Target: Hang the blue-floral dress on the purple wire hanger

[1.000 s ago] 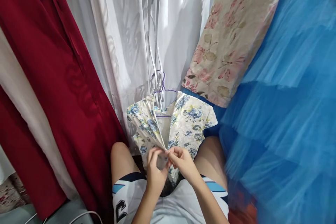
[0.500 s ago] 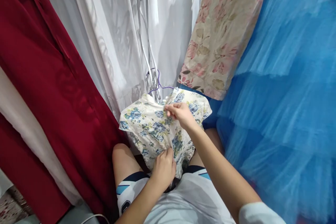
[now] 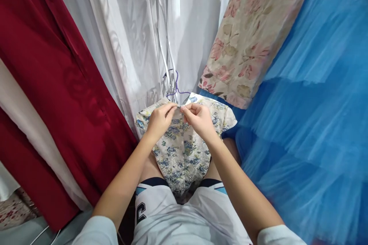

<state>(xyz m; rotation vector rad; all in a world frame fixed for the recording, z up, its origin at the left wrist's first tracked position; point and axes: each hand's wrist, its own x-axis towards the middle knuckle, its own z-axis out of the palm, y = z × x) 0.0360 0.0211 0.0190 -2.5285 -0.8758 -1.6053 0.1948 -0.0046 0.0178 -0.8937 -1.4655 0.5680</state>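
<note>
A short-sleeved white blouse (image 3: 184,149) with blue and yellow flowers hangs in front of me on a purple hanger (image 3: 177,84), its lower part falling between my knees. At the top of its front opening, my left hand (image 3: 162,120) pinches one neckline edge between thumb and fingers. My right hand (image 3: 199,118) pinches the other edge right beside it, and the fingertips of both hands nearly meet. What exactly lies between the fingertips is too small to make out.
White metal rods (image 3: 162,34) rise behind the hanger before a white curtain (image 3: 126,38). Dark red cloth (image 3: 77,95) hangs at the left. On the right hang a pink-flowered beige cloth (image 3: 238,46) and a tiered blue tulle skirt (image 3: 310,122).
My left hand has gone up from the blouse's lower front to its neckline. My right hand stays near the neckline, now beside the left. The view has shifted slightly.
</note>
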